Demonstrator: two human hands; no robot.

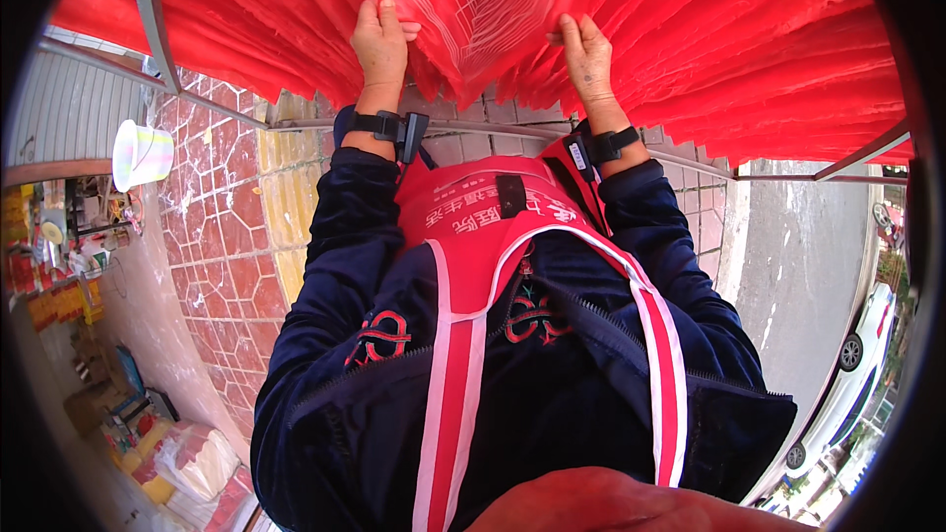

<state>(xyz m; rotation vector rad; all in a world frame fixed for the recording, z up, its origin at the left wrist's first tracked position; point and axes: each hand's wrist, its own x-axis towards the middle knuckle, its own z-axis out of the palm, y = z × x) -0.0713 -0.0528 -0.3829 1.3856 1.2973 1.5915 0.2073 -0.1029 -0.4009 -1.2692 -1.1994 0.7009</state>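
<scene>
Many thin red sheets [709,49] hang in close folds from side to side in front of me; I cannot tell whether they are paper or cloth. My left hand [382,44] is closed on the edge of a red sheet [478,25], thumb and fingers pinched together. On the other side of that gap, my right hand [587,51] pinches a red edge too, its fingertips partly hidden in the folds. Between the hands, thin pale border lines show on the layered sheets. Each wrist carries a black strap with a small device.
A metal frame [153,15] runs around the sheets, with a low bar [463,126] in front of me. A pale bucket [143,155] stands to the left, near a cluttered shopfront. Red paving [222,236] lies left; a road with a white car [849,374] is right.
</scene>
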